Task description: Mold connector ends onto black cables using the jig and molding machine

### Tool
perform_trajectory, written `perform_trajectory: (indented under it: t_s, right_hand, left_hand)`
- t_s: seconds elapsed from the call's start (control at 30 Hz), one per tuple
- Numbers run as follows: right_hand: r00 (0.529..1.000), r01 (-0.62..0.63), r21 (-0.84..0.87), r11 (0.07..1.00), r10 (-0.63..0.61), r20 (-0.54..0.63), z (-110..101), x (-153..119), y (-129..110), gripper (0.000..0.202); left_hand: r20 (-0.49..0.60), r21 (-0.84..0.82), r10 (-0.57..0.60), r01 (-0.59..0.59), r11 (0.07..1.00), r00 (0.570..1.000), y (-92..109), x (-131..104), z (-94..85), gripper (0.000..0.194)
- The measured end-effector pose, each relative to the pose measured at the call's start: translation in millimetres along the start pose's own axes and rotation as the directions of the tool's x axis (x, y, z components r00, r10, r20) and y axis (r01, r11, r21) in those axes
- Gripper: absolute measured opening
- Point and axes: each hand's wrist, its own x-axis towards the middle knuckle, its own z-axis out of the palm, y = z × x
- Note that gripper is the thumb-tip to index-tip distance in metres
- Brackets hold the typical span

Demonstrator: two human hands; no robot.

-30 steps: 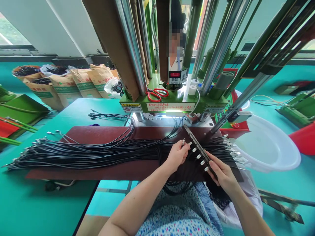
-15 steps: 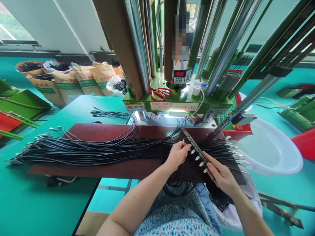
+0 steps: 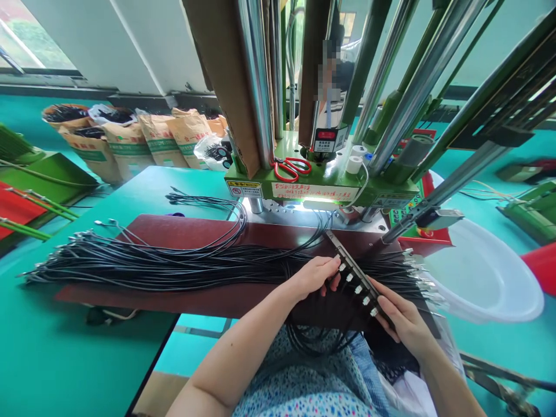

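My right hand (image 3: 406, 321) grips the lower end of a long dark metal bar (image 3: 357, 267), tilted over the black cables. Several silver cable connectors (image 3: 358, 289) sit in a row along the bar's near side. At its upper part, my left hand (image 3: 319, 273) has thumb and finger pinched against the row, on a connector mostly hidden by the fingertips. Black cables (image 3: 304, 341) hang in loops below that hand, above my lap. Under both hands a thick bundle of black cables (image 3: 174, 269) with silver ends lies across a reddish-brown board (image 3: 143, 229).
Behind the board stands a green press (image 3: 256, 174) with steel columns, and red-handled scissors (image 3: 292, 169) lie on it. A white tub (image 3: 490, 278) is at the right. Paper sacks (image 3: 130, 145) stand at the back left, beyond the teal table (image 3: 78, 353).
My left hand has moved slightly right, and the connector that stuck up from its fingers is now at the bar. The bar and right hand sit a little lower and further right in view.
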Motion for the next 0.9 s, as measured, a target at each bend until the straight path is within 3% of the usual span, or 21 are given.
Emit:
perform_trajectory:
  t_s: [0.23, 0.47, 0.57, 0.63, 0.77, 0.9]
  right_hand:
    - [1.0, -0.002, 0.0, 1.0, 0.002, 0.006, 0, 0, 2, 0.06]
    - [0.999, 0.0, -0.001, 1.0, 0.0, -0.043, 9, -2, 2, 0.054]
    - [0.999, -0.05, -0.045, 0.998, 0.049, -0.017, 6, -1, 0, 0.06]
    - [0.997, -0.082, -0.055, 0.995, 0.082, -0.003, -2, -1, -4, 0.06]
    - [0.986, -0.167, -0.142, 0.976, 0.165, -0.025, -29, 0, -14, 0.058]
    - [0.962, -0.223, -0.321, 0.921, 0.26, 0.077, -62, 20, -32, 0.058]
  left_hand:
    - [0.053, -0.096, -0.013, 0.018, 0.995, 0.999, -1, 1, -5.8, 0.047]
    - [-0.026, -0.136, -0.003, -0.001, 0.991, 1.0, -3, 5, -3.2, 0.047]
    - [-0.045, 0.009, -0.076, 0.077, 0.997, 0.996, 1, 5, -3.8, 0.044]
    - [-0.058, 0.225, -0.097, 0.108, 0.968, 0.994, 4, 2, -5.9, 0.042]
    - [-0.104, 0.594, 0.076, 0.001, 0.804, 0.992, 8, -13, -11.8, 0.027]
    - [-0.107, 0.621, 0.238, -0.122, 0.774, 0.965, 9, -30, -17.6, 0.022]
